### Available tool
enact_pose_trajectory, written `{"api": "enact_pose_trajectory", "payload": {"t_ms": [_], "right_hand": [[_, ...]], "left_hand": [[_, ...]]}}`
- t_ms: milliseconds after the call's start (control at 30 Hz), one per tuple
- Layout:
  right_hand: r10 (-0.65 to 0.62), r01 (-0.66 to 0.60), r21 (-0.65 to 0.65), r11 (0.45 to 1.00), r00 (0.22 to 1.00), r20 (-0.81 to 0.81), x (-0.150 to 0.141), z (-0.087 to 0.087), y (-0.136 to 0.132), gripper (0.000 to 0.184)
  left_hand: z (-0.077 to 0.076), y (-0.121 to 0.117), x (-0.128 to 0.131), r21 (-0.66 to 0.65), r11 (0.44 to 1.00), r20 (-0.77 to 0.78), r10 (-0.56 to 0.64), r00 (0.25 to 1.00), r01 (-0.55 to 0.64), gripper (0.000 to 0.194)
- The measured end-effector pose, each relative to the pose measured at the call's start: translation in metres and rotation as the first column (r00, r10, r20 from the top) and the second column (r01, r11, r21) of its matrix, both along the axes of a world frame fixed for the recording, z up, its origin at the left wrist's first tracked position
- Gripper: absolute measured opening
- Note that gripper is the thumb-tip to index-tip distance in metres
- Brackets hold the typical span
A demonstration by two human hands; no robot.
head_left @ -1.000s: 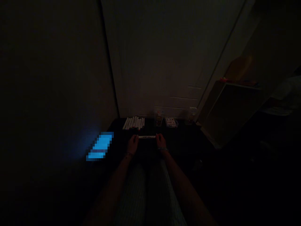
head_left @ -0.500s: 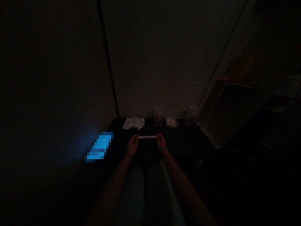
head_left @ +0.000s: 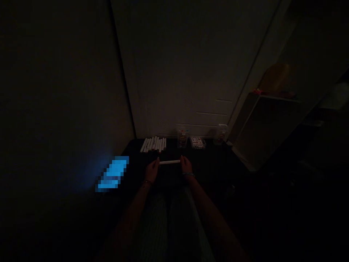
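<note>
A white marker [head_left: 169, 162] is stretched level between my two hands, above the dark table. My left hand [head_left: 152, 170] is closed on its left end, and my right hand [head_left: 186, 166] grips the right end. The side of the marker facing me looks plain white. Beyond my left hand, several white markers [head_left: 154, 144] lie side by side in a row. Farther right stand a clear plastic case [head_left: 182, 139] with something colourful in it and a low case with a printed top [head_left: 197, 142]. Dim light hides the fine detail of my fingers.
A second clear case [head_left: 221, 134] stands at the table's back right. A glowing blue, pixelated screen [head_left: 113, 174] is at the left edge. Walls close in the back and left; a cabinet [head_left: 268, 127] stands on the right with an orange object [head_left: 275, 78] on top.
The marker has turned about its length: dark print on it faced me before, and now a plain white side does. Both hands still hold its ends. The view has shifted slightly.
</note>
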State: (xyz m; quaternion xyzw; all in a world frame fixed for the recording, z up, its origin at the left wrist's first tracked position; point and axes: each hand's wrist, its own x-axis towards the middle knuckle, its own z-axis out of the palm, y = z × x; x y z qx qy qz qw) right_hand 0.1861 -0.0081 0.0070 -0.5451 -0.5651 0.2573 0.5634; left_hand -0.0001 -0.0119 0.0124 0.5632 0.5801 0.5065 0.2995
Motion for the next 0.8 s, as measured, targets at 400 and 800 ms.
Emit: {"api": "enact_pose_trajectory", "payload": {"t_ms": [400, 800], "right_hand": [[0.049, -0.050, 0.032, 0.998, 0.999, 0.018, -0.001, -0.003, 0.002, 0.036], [-0.025, 0.024, 0.060, 0.998, 1.000, 0.003, -0.001, -0.010, 0.007, 0.028]], "left_hand": [[-0.003, 0.004, -0.001, 0.084, 0.996, -0.133, -0.001, 0.991, 0.012, 0.044], [-0.010, 0.011, -0.003, 0.171, 0.983, -0.052, -0.061, 0.997, 0.069, 0.035]]}}
